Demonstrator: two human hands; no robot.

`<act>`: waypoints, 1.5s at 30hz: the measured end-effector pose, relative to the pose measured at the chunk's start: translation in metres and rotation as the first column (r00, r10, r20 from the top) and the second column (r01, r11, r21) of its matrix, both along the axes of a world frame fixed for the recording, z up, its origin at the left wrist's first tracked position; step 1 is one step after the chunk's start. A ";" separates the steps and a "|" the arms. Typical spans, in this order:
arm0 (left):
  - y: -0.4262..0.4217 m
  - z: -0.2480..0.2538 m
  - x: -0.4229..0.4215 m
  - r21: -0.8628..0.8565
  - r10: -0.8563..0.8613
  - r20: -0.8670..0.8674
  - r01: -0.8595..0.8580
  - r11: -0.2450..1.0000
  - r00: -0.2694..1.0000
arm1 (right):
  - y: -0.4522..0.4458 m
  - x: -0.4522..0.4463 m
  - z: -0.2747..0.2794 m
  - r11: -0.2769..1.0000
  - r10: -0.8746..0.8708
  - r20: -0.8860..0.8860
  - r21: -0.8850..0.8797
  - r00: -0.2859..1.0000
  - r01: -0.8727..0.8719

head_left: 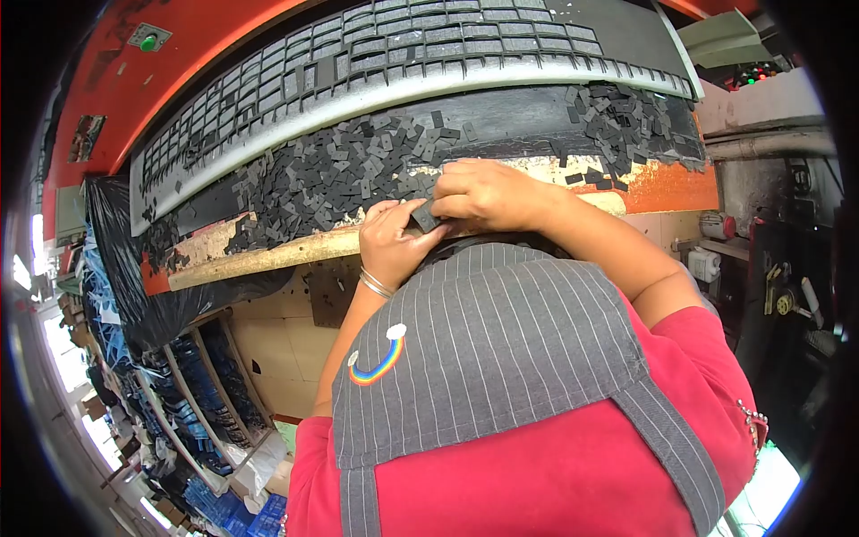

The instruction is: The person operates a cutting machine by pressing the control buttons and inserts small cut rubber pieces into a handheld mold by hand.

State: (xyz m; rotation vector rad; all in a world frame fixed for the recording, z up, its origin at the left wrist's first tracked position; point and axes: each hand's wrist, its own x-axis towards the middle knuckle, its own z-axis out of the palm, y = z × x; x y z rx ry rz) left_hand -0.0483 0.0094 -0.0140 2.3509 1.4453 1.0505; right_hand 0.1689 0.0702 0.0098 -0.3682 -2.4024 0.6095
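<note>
My left hand point(392, 234), with bangles at its wrist, has its fingers closed around a small dark flat piece point(423, 217) at the bench's front edge. Beside it, my right hand point(488, 192) is bent inward, and its fingertips pinch at the same piece. Part of the piece is hidden by the fingers. Many loose black rectangular pieces point(335, 170), some with a small hole, lie heaped just beyond my left hand. Both hands are close together above the worn wooden edge point(295, 251) of the bench.
Behind the heap stands a black grid point(358, 54) with a pale rail point(376, 89) along its front. Another pile of black pieces point(617, 121) lies at the right. A black plastic bag point(125, 268) hangs at the left; a green button point(148, 42) is on the orange frame.
</note>
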 end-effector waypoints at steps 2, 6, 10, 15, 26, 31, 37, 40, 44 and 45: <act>0.000 0.002 0.001 -0.042 0.021 0.026 -0.020 0.999 0.999 | 0.005 0.001 0.006 0.992 0.041 0.025 0.120 0.999 -0.044; 0.000 -0.002 -0.002 -0.050 0.014 0.015 -0.014 0.999 1.000 | 0.016 0.004 0.013 0.932 0.174 0.089 0.306 0.981 -0.193; -0.001 -0.002 -0.004 -0.073 0.017 0.018 -0.016 0.997 1.000 | 0.025 0.001 0.011 0.887 0.231 0.142 0.376 0.963 -0.268; 0.001 -0.005 -0.003 -0.070 0.014 0.006 -0.014 0.997 1.000 | 0.028 -0.006 -0.008 0.980 0.155 0.020 0.124 0.988 -0.156; 0.016 0.013 0.041 -0.145 -0.200 -0.003 0.198 0.970 0.980 | 0.008 0.165 -0.008 0.287 -0.950 -0.040 0.285 0.311 0.914; 0.025 0.008 0.058 -0.073 -0.252 0.037 0.255 0.964 0.967 | -0.047 0.091 -0.001 0.819 -0.571 -0.085 -0.127 0.817 0.559; 0.024 0.005 0.055 -0.059 -0.282 0.027 0.283 0.957 0.959 | -0.053 0.064 -0.001 0.848 -0.527 0.001 -0.058 0.850 0.526; 0.021 0.003 0.054 -0.025 -0.282 0.037 0.283 0.959 0.959 | -0.053 0.063 0.000 0.860 -0.509 0.017 0.041 0.861 0.508; 0.021 0.002 0.051 -0.015 -0.262 0.039 0.262 0.965 0.964 | -0.055 0.057 -0.004 0.848 -0.523 -0.008 0.091 0.852 0.522; 0.020 0.002 0.050 -0.025 -0.260 0.036 0.261 0.965 0.965 | -0.056 0.056 -0.004 0.834 -0.546 0.007 0.102 0.838 0.543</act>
